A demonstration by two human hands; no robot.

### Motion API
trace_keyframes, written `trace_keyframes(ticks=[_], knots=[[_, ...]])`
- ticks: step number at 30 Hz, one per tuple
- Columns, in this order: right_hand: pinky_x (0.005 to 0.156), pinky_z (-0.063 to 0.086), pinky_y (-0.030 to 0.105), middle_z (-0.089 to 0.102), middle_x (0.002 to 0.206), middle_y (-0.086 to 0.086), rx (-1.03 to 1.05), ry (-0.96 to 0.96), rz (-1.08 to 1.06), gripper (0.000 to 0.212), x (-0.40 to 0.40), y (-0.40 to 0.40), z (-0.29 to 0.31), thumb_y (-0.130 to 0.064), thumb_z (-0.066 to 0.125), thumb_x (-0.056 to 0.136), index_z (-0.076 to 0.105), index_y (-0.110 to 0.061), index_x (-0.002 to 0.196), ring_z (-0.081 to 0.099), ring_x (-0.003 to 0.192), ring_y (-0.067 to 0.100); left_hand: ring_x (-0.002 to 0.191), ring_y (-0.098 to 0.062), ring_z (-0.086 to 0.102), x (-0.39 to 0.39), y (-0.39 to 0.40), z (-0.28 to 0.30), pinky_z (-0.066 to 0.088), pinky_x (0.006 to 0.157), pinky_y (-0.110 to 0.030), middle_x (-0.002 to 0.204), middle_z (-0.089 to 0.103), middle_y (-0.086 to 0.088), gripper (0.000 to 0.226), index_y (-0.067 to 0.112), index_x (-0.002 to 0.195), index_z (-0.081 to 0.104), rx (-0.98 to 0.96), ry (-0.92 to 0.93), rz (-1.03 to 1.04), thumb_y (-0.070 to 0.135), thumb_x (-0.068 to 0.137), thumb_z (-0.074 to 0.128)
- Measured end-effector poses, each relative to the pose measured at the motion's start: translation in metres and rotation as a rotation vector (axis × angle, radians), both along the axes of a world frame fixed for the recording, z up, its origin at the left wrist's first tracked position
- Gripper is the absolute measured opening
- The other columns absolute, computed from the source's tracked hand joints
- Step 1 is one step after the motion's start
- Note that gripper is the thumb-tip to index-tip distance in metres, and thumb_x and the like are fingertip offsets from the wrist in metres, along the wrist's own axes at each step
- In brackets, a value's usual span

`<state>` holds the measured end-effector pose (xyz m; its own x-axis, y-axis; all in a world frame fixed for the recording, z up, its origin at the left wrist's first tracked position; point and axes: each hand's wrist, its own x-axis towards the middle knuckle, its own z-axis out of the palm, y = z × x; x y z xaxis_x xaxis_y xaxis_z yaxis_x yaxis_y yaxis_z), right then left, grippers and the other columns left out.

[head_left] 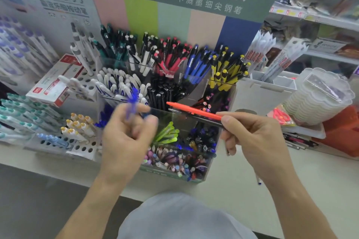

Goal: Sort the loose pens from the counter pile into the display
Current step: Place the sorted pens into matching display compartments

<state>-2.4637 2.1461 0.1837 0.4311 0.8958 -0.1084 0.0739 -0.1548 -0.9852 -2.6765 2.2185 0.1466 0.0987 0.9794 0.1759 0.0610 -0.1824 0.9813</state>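
A tiered clear display (221, 134) with many compartments of pens stands on the counter in front of me. My left hand (126, 137), blurred, pinches a blue pen (132, 101) upright above the display's front left compartments. My right hand (252, 136) holds a small bunch of pens over the front right: an orange pen (194, 110) and a dark pen (196, 117) point left from my fingers. More pen ends stick out below that hand, one with a blue tip (259, 181).
Racks of white, teal and yellow-capped pens (77, 126) fill the left. A red and white box (56, 81) lies behind them. A stack of clear plastic containers (318, 99) and red packaging (342, 132) sit to the right. White counter (233, 196) runs along the front.
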Motion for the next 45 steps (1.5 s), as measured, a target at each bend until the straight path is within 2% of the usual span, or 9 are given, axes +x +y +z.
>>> trace_keyframes(ticks=[5,11,19,24,29,32,36,41,45], knots=[[0.038,0.043,0.023,0.066,0.056,0.014,-0.101,0.047,0.089,0.021,-0.014,0.008,0.012,-0.001,0.062,0.093,0.079,-0.009,0.085,0.053,0.040,0.017,0.060,0.008,0.043,0.020,-0.004,-0.001,0.033,0.065,-0.003,0.073,0.047,0.028,0.027,0.016,0.098,0.076,0.462,0.394,-0.230,0.026,0.075,0.085],[0.040,0.051,0.028,0.069,0.061,0.017,-0.142,0.103,0.158,0.019,-0.017,0.017,0.022,-0.006,0.061,0.096,0.077,-0.004,0.086,0.058,0.044,0.020,0.065,-0.009,0.052,0.019,0.012,-0.006,0.046,0.059,-0.023,0.087,0.054,0.005,0.015,0.014,0.096,0.073,0.576,0.392,-0.195,0.026,0.086,0.076],[0.059,0.057,0.026,0.073,0.070,-0.001,0.131,-0.330,-0.017,0.015,0.022,0.028,0.037,-0.013,0.072,0.090,0.078,-0.026,0.083,0.065,0.058,0.014,0.059,0.000,0.057,0.006,0.035,0.012,0.051,0.060,-0.015,0.080,0.066,0.024,0.019,0.040,0.100,0.060,0.125,0.048,0.140,0.028,0.089,0.069],[0.063,0.050,0.014,0.072,0.073,-0.008,0.149,-0.520,0.057,0.007,0.007,0.048,0.022,-0.016,0.075,0.089,0.080,-0.018,0.092,0.065,0.067,0.006,0.056,-0.003,0.056,0.018,0.053,0.012,0.048,0.057,-0.018,0.075,0.063,0.008,0.014,0.036,0.091,0.061,0.125,0.054,0.198,0.025,0.090,0.070],[0.078,0.050,0.022,0.062,0.094,-0.005,0.056,-0.856,0.120,0.023,-0.003,0.069,-0.015,-0.030,0.069,0.094,0.076,-0.020,0.112,0.056,0.081,0.009,0.049,-0.022,0.040,0.023,0.059,-0.002,0.040,0.048,-0.029,0.057,0.050,-0.010,0.011,0.034,0.094,0.066,0.138,0.190,0.181,0.029,0.089,0.074],[0.080,0.048,0.025,0.058,0.100,-0.006,0.058,-0.872,0.130,0.033,-0.006,0.070,-0.022,-0.032,0.068,0.095,0.067,-0.020,0.125,0.053,0.084,0.009,0.048,-0.013,0.035,0.020,0.061,-0.004,0.032,0.049,-0.017,0.054,0.041,0.002,0.014,0.023,0.099,0.070,0.196,0.328,0.153,0.027,0.087,0.076],[0.080,0.055,0.035,0.068,0.096,-0.002,0.176,-0.897,0.118,0.015,-0.006,0.074,-0.032,-0.022,0.070,0.095,0.073,-0.016,0.108,0.061,0.084,0.012,0.048,-0.009,0.040,0.019,0.063,-0.002,0.035,0.053,-0.010,0.067,0.042,0.012,0.027,0.028,0.101,0.064,0.191,0.375,0.121,0.020,0.082,0.081],[0.091,0.045,0.016,0.061,0.112,-0.002,0.237,-0.838,0.156,0.051,-0.005,0.062,-0.039,-0.040,0.083,0.080,0.067,-0.015,0.122,0.054,0.100,0.007,0.047,-0.013,0.033,0.018,0.059,0.008,0.038,0.046,-0.020,0.082,0.060,0.010,0.032,0.033,0.117,0.063,0.112,0.128,0.059,0.027,0.087,0.074],[0.088,0.046,0.025,0.069,0.102,0.001,0.331,-1.031,0.186,0.027,0.003,0.063,-0.052,-0.019,0.082,0.084,0.074,-0.010,0.108,0.055,0.099,0.017,0.044,-0.001,0.041,0.020,0.062,0.012,0.037,0.049,-0.008,0.062,0.053,0.016,0.012,0.027,0.106,0.068,0.044,0.129,0.094,0.028,0.094,0.066]])
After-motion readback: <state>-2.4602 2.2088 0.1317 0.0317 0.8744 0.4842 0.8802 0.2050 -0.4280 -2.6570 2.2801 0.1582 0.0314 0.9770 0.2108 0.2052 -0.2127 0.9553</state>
